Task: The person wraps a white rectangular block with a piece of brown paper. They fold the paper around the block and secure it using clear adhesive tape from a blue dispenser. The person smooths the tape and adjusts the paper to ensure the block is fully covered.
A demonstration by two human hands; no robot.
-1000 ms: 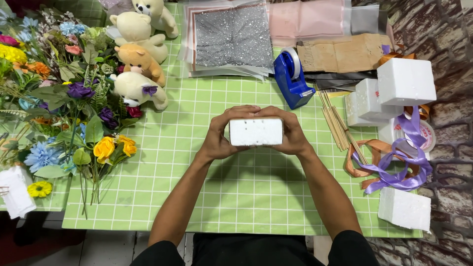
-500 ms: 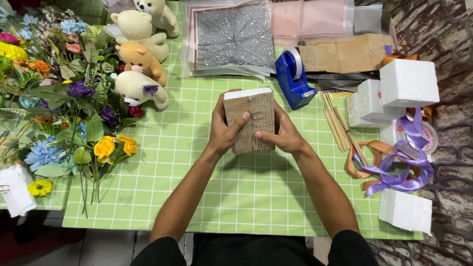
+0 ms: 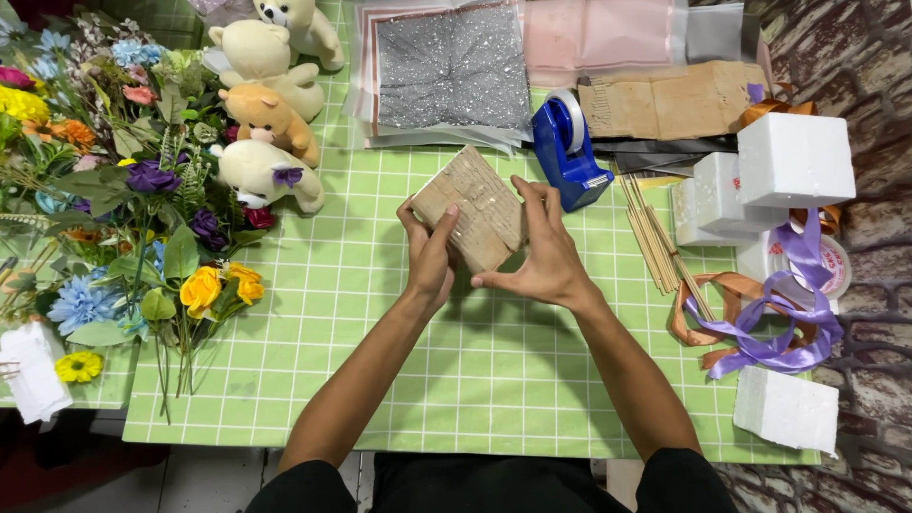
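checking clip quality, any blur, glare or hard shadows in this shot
Head view: sharp overall, even overhead light. The hands and cardboard box show no motion blur; soft shadows fall under the arms on the green mat; mild sheen on the plastic sleeves.

Open green checked cloth on the desk runs from the hands to the near edge, free for passage on both sides of the forearms. Toward the left edge, artificial flowers and plush bears block the way. Just beyond the cardboard block stands a blue tape dispenser, with wrapping sheets at the far edge. Toward the right edge, wooden sticks, white foam blocks and tangled ribbons crowd the surface.
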